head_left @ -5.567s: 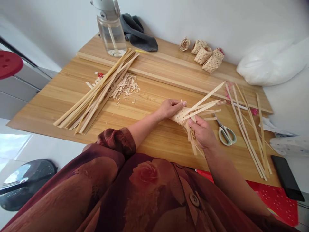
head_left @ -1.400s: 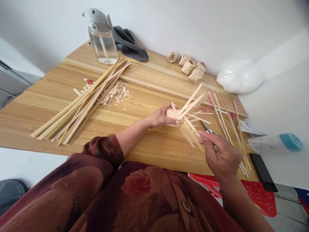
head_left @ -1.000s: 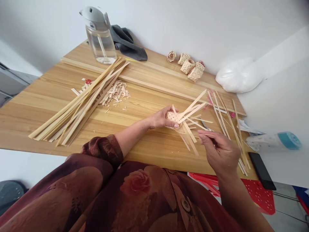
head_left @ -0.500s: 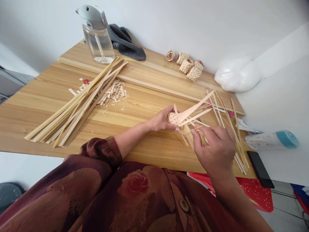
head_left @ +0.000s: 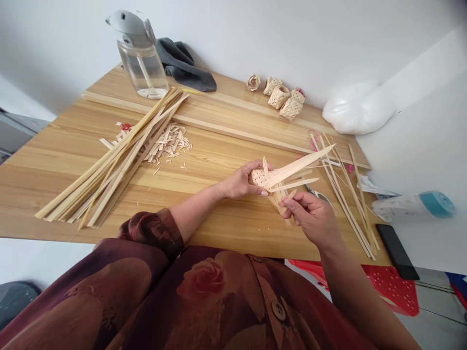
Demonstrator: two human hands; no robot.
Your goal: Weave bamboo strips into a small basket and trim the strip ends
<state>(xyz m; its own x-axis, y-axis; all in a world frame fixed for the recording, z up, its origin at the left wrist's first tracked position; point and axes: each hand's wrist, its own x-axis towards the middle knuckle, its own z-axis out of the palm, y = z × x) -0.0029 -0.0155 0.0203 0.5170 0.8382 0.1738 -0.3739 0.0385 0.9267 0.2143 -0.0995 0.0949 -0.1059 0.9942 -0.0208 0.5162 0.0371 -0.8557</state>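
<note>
My left hand (head_left: 239,183) is closed around a small woven basket (head_left: 260,178) made of pale flat strips, its checked base turned toward the left palm. Several loose strip ends fan out to the right, among them a wide pointed strip (head_left: 302,164). My right hand (head_left: 310,211) pinches one strip (head_left: 285,197) between thumb and fingers, close to the basket's near right side. Behind the right hand lie scissors (head_left: 319,195), largely hidden.
A bundle of long strips (head_left: 124,155) and a heap of cut scraps (head_left: 170,142) lie left. Finished little woven baskets (head_left: 280,96) stand at the back beside a white bag (head_left: 359,109). A water bottle (head_left: 144,63) stands back left; more strips (head_left: 345,204) and a phone (head_left: 397,251) lie right.
My right hand has moved left and inward, closer to the basket, with a strip in its pinch. The wide strip now points straighter out to the right. My left hand keeps its hold.
</note>
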